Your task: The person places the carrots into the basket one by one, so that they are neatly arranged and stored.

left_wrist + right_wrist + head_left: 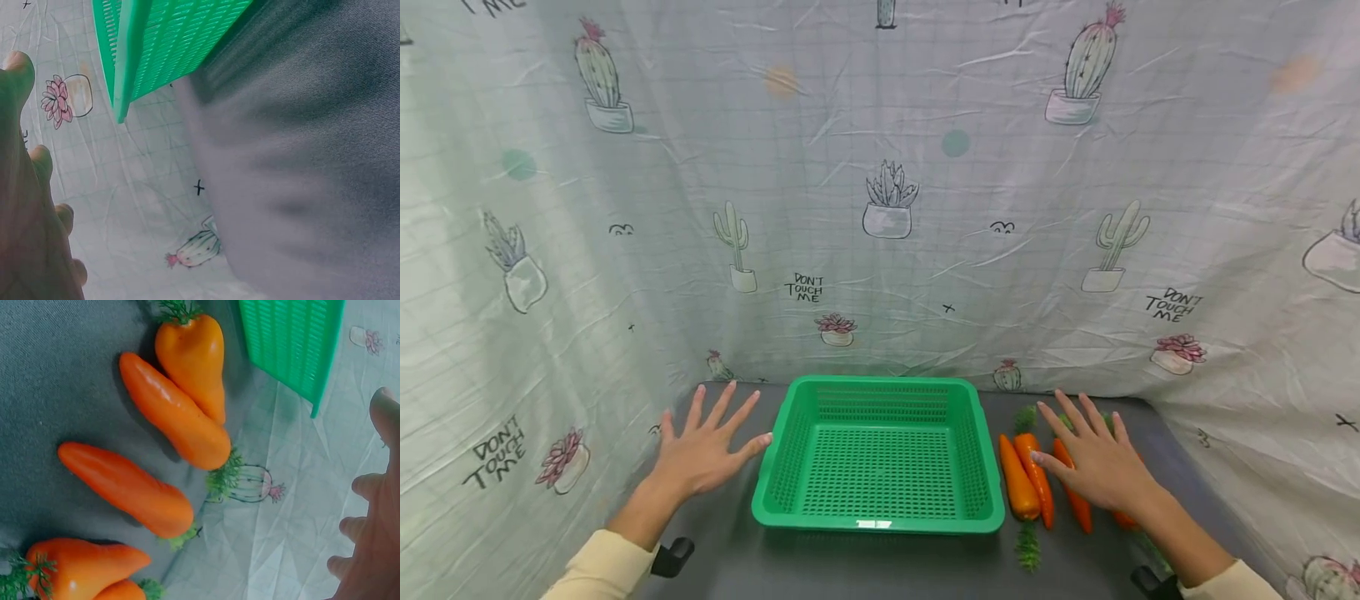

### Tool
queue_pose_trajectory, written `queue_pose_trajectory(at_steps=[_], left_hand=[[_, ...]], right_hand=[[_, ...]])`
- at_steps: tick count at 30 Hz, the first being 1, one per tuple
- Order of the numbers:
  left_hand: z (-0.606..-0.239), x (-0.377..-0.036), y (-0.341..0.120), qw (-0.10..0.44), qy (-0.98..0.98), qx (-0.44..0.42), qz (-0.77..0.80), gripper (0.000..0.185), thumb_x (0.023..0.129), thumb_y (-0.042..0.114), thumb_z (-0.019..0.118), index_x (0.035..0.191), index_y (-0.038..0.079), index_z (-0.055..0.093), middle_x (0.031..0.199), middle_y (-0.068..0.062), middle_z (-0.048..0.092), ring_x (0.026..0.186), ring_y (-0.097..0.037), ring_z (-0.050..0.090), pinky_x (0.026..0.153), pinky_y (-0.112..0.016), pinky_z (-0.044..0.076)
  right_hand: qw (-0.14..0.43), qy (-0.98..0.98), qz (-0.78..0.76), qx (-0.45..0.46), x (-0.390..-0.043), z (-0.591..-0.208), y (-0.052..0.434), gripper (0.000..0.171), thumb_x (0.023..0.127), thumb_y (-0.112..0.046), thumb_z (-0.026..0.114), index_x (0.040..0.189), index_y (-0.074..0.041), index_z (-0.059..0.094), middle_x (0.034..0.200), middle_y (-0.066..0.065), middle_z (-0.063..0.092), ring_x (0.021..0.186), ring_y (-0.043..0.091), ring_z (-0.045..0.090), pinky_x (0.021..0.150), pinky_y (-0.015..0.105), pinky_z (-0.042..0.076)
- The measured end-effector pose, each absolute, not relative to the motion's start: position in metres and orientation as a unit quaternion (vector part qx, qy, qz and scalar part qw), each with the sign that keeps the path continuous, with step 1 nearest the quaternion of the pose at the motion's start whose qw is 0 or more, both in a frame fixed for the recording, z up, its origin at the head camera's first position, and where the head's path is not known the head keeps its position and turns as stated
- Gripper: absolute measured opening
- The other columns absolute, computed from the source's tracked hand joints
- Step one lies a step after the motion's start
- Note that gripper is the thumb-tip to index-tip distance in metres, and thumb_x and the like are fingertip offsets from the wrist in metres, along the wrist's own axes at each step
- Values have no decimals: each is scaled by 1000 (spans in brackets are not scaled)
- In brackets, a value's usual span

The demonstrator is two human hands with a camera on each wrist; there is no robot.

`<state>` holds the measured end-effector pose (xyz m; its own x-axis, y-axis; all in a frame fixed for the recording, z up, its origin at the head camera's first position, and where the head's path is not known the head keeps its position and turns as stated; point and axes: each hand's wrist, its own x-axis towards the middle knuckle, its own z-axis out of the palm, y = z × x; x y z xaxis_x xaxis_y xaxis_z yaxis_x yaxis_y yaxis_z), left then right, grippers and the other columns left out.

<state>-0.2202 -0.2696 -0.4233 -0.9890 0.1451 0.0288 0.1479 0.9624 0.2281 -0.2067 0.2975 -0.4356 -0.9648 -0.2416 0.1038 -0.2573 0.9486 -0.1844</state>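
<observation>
Nearest, cream cuffs (616, 557) and a black mount (672, 557) at the left wrist, above grey cloth (722, 571): possible bump to a corner if swung inward. Next, left hand (703, 450) with straight, widely spread fingers, pinching nothing, near the left side of the basket (880, 479); chance of shoving it askew through a careless thumb. Right hand (1097, 458) likewise spread and holding nothing, raised over the carrots (128, 490) and hiding some from the head view, hence a possible misjudged reach or accidental press on a neighbour. Beneath, five orange carrots on the cloth, right of the basket, feathery greens (1028, 546) pointing different ways, two seemingly touching in the right wrist view; rounded and tapering, so probably prone to roll if brushed, perhaps disturbing others. Beside them, green slotted plastic, sitting upright; likely light, so apt to slide or tip under pressure on one rim, with slots liable to snag greens. Farthest, cactus-printed curtain (880, 108), wrinkled and close behind the basket: potentially dragged by overreaching fingertips.
</observation>
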Motion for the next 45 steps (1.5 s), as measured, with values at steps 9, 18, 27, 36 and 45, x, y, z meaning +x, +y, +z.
queue_pose_trajectory(at_steps=[9, 18, 27, 36, 45], left_hand=[[-437, -220, -266, 7, -990, -75, -117, 84, 97, 77, 44, 167, 35, 24, 176, -14, 11, 159, -54, -3, 111, -85, -9], [-441, -217, -264, 1, -989, -76, -128, 85, 97, 76, 46, 166, 32, 28, 176, -16, 13, 158, -55, -1, 116, -81, -6], [-446, -218, -259, -5, -988, -78, -136, 85, 97, 76, 46, 167, 30, 27, 176, -16, 11, 158, -56, 0, 116, -82, -4], [-451, -219, -255, -11, -986, -75, -148, 88, 97, 76, 46, 168, 31, 20, 176, -17, 9, 158, -56, -2, 115, -82, -5], [-459, -220, -254, -36, -982, -80, -169, 86, 99, 74, 46, 168, 29, 22, 176, -17, 8, 158, -56, -6, 115, -82, -5]], right_hand=[[44, -985, 104, 131, -203, -446, 293, 84, 99, -68, 52, 165, -21, 32, 175, 14, 16, 160, 49, 9, 115, 82, 5], [42, -985, 98, 132, -202, -452, 286, 82, 99, -68, 54, 164, -21, 36, 174, 17, 21, 158, 51, 15, 115, 82, 8], [53, -984, 102, 136, -201, -463, 282, 80, 99, -65, 56, 162, -19, 40, 172, 18, 24, 156, 52, 19, 115, 81, 11], [63, -982, 105, 141, -203, -473, 277, 78, 98, -65, 58, 161, -21, 42, 172, 17, 25, 156, 52, 20, 115, 81, 14], [58, -982, 110, 145, -202, -480, 270, 78, 98, -66, 57, 161, -22, 43, 172, 18, 27, 156, 51, 21, 116, 80, 17]])
